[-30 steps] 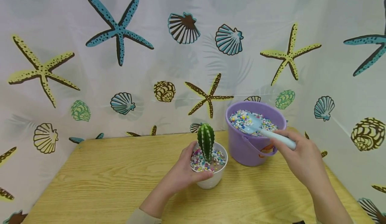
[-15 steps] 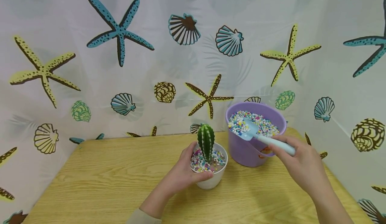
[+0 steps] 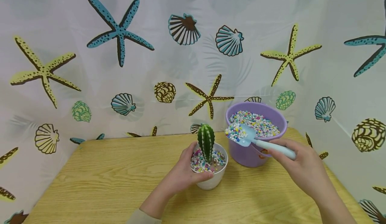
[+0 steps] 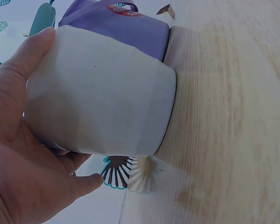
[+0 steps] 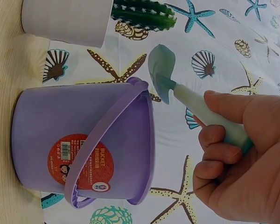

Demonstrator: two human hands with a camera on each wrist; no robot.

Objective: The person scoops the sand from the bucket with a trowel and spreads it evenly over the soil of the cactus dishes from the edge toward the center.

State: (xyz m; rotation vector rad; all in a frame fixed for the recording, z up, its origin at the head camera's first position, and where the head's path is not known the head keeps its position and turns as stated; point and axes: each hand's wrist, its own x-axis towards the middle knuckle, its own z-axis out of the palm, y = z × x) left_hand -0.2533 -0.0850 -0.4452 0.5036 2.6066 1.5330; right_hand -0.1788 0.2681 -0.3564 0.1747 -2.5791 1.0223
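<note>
My left hand [image 3: 184,173] curls round the near left side of a white flowerpot [image 4: 102,93], thumb at the front of its rim. In the pot a green ribbed cactus [image 3: 206,143] stands upright, with coloured pebbles [image 3: 199,162] round its base and a bare brownish patch at the front right. My right hand [image 3: 304,165] grips the handle of a light blue toy shovel [image 5: 200,105]. Small white, yellow, blue and pink pebbles [image 3: 236,132] are heaped on its blade, which is over the left front rim of a purple bucket [image 5: 60,140].
More of the coloured pebbles [image 3: 256,121] fill the bucket, which stands behind and right of the pot, its handle hanging down in front. Both rest on a wooden table [image 3: 120,170]. A white curtain [image 3: 144,59] printed with starfish and shells hangs behind and at the sides.
The shovel has come up out of the bucket's pebbles with a load and moved left to the rim. My left hand and the pot have stayed in place.
</note>
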